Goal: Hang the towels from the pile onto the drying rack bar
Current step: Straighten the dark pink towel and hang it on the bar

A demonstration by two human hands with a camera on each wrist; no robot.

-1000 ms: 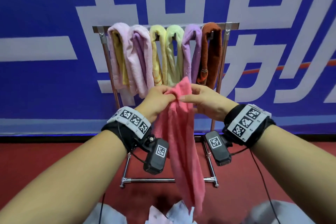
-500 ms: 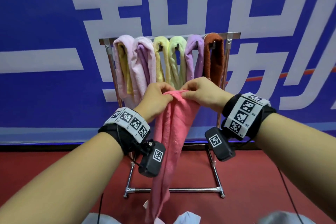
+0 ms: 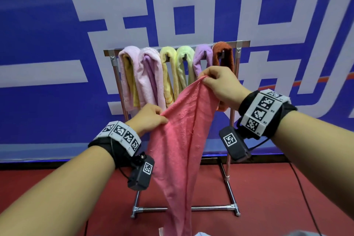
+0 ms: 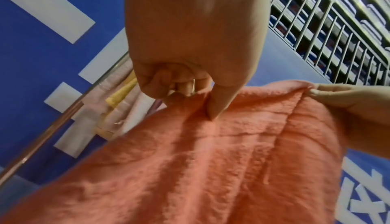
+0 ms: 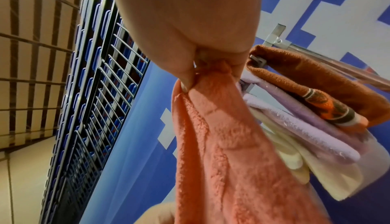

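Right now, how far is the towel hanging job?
Done: six towels hang over the rack bar. In hand: the left hand and right hand pinch the pink towel's top edge, not yet on the bar. Left: draping it; the pile is barely visible.

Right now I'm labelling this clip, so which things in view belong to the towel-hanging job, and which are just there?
Part of the job:
- pink towel, pinched along its top edge by left hand and right hand
- drying rack bar
- six hung towels

Just there:
- blue banner
- red floor
- metal grating
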